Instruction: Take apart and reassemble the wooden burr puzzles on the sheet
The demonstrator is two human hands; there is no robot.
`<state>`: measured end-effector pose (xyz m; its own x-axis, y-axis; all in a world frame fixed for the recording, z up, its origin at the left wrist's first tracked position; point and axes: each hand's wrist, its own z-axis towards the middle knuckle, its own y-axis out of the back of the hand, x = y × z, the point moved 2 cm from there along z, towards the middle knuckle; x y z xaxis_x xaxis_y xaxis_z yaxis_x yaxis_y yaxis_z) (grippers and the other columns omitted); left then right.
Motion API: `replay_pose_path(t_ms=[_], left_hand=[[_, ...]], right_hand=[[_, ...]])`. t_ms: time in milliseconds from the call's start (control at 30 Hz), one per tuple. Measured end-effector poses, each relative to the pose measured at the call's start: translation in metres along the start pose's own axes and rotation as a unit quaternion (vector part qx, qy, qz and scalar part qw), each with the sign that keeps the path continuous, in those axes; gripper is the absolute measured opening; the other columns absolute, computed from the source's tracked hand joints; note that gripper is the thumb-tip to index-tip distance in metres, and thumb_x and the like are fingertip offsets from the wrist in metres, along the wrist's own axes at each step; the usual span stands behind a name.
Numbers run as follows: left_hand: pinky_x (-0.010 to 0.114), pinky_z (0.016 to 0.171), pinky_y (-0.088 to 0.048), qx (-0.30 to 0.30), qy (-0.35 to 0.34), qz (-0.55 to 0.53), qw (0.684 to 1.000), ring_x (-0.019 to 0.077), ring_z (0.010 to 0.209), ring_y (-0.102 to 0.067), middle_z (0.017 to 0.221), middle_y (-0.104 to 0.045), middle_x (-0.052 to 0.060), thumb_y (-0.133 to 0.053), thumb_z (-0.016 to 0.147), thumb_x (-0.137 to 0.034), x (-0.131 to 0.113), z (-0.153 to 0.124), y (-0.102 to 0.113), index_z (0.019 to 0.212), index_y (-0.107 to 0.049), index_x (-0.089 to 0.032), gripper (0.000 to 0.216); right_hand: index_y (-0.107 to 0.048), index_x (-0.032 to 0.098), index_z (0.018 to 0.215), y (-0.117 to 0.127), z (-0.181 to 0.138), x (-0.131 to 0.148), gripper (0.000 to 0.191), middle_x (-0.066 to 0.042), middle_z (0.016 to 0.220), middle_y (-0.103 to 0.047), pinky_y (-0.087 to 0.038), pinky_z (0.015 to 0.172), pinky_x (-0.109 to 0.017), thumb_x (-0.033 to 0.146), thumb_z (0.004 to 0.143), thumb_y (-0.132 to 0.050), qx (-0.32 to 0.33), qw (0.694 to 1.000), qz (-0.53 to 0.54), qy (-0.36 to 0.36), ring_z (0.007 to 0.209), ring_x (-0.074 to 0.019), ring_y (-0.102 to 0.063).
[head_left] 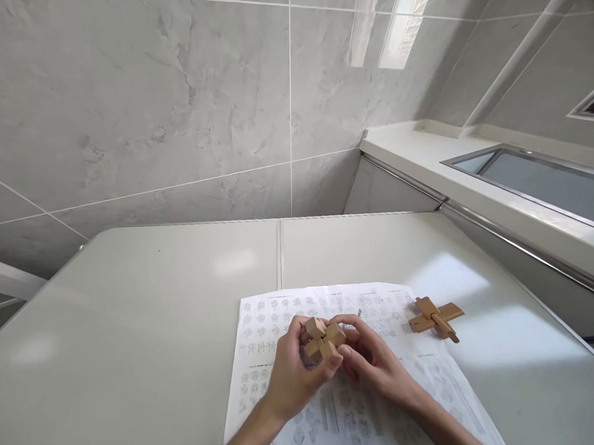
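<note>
A wooden block puzzle (325, 338), made of several light square-ended pieces, is held up between both hands over a printed sheet. My left hand (296, 366) wraps its left side, with the thumb across the near face. From the right, my right hand (367, 358) closes its fingers and thumb on the puzzle's other edge. The fingers hide the back and underside of the pieces. Beneath them lies a large white instruction sheet (257, 383) with rows of small printed diagrams, too fine to read.
A second wooden puzzle (436, 317), cross-shaped and darker, lies at the sheet's right edge. The pale table (128, 320) has a seam across it. Behind stands a grey tiled wall (135, 100); at the right is a white counter (402, 138) with an inset sink (537, 182).
</note>
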<state>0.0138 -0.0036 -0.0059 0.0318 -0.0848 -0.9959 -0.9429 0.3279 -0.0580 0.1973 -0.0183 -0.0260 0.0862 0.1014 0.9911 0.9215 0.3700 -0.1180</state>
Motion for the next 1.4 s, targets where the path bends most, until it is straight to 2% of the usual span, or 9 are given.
replay_pose_path(t_ms=[200,433,600,733,867,1200,1400], left_hand=[[0.032,0.073,-0.057,0.006,0.0,-0.006,1.0,0.0216,0.087,-0.07,0.106,-0.074,0.008,-0.084,0.087,-0.065,0.001,-0.001,-0.001,0.104,-0.057,-0.023,0.053],[0.031,0.073,-0.054,-0.038,0.015,-0.004,0.999,0.019,0.08,-0.066,0.108,-0.076,0.01,-0.069,0.091,-0.08,-0.006,0.002,0.005,0.111,-0.067,-0.02,0.063],[0.033,0.073,-0.054,-0.076,0.032,-0.028,0.996,0.0201,0.077,-0.067,0.104,-0.076,0.009,-0.053,0.098,-0.083,-0.012,0.002,0.007,0.108,-0.068,-0.02,0.066],[0.034,0.075,-0.052,-0.089,0.03,-0.033,0.995,0.0198,0.073,-0.062,0.082,-0.069,0.004,-0.048,0.097,-0.086,-0.011,0.002,0.009,0.1,-0.065,-0.02,0.068],[0.031,0.068,-0.047,-0.091,0.049,-0.033,0.994,0.0169,0.065,-0.054,0.07,-0.058,-0.002,-0.05,0.094,-0.09,-0.008,0.002,0.009,0.1,-0.064,-0.021,0.071],[0.029,0.063,-0.04,-0.073,0.046,-0.045,0.995,0.0148,0.063,-0.049,0.069,-0.056,-0.003,-0.057,0.093,-0.087,-0.006,0.002,0.006,0.101,-0.064,-0.021,0.067],[0.029,0.066,-0.045,-0.059,0.03,-0.039,0.997,0.0143,0.064,-0.05,0.073,-0.058,-0.002,-0.059,0.093,-0.085,-0.006,0.003,0.005,0.1,-0.062,-0.021,0.064]], right_hand=[[-0.067,0.021,0.114,0.004,0.001,0.002,0.036,0.0,0.077,-0.065,-0.041,0.056,-0.028,0.056,0.11,-0.062,-0.055,0.996,-0.065,0.028,0.061,-0.0151,-0.053],[-0.067,0.021,0.098,0.005,0.002,0.011,0.04,0.001,0.072,-0.06,-0.04,0.056,-0.028,0.06,0.106,-0.065,-0.071,0.992,-0.097,0.043,0.061,-0.0158,-0.049],[-0.065,0.021,0.094,0.007,0.003,0.009,0.04,0.001,0.074,-0.06,-0.04,0.06,-0.029,0.059,0.106,-0.065,-0.064,0.99,-0.121,0.043,0.064,-0.0161,-0.05],[-0.063,0.022,0.094,0.005,0.003,0.008,0.037,0.002,0.073,-0.058,-0.038,0.06,-0.029,0.056,0.107,-0.063,-0.055,0.987,-0.143,0.044,0.064,-0.0161,-0.049],[-0.061,0.022,0.091,0.004,0.004,0.009,0.034,0.002,0.071,-0.058,-0.038,0.058,-0.029,0.052,0.108,-0.059,-0.063,0.981,-0.178,0.044,0.062,-0.0162,-0.049],[-0.057,0.024,0.084,0.007,0.003,0.005,0.021,0.003,0.062,-0.061,-0.04,0.053,-0.027,0.033,0.103,-0.057,-0.117,0.945,-0.306,0.008,0.055,-0.016,-0.053],[-0.056,0.025,0.083,0.004,0.005,0.006,0.022,0.003,0.061,-0.064,-0.039,0.053,-0.027,0.035,0.103,-0.057,-0.12,0.932,-0.342,0.009,0.053,-0.0163,-0.055]])
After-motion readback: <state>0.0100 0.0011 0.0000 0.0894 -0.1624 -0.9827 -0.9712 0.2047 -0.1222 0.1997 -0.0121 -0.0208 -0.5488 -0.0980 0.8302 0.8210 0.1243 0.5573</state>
